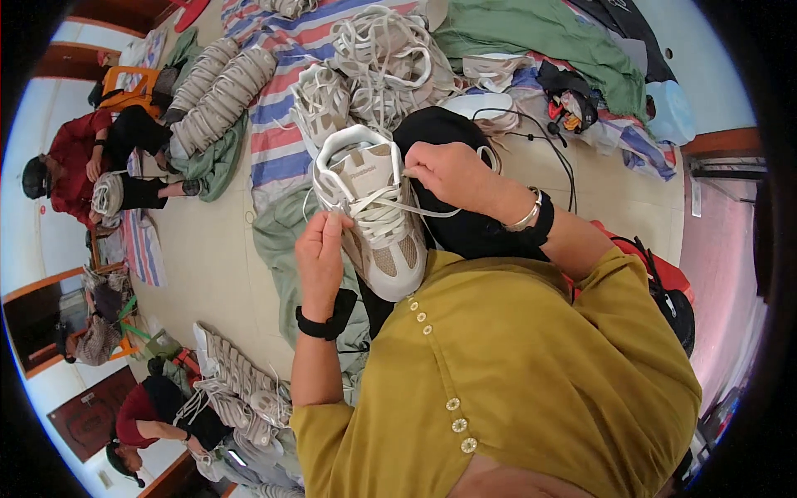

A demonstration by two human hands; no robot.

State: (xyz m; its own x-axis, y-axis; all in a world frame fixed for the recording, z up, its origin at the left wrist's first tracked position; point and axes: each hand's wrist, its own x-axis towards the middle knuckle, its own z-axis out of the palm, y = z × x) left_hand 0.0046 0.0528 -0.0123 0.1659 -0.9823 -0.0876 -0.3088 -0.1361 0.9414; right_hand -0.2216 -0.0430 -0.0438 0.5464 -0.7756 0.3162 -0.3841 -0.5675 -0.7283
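You pinched the lace (432, 212) with your right hand (452, 174); your left hand (322, 249) gripped the sneaker (374, 212) — pull evenly.

lacing a beige sneaker on my lap

my left hand (322, 249) grips the sneaker (374, 212) by its side while my right hand (448, 173) pinches a white lace (432, 212) pulled taut from the eyelets. more sneakers (220, 87) and a pile of loose laces (390, 50) lie on the striped cloth (278, 124) beyond.
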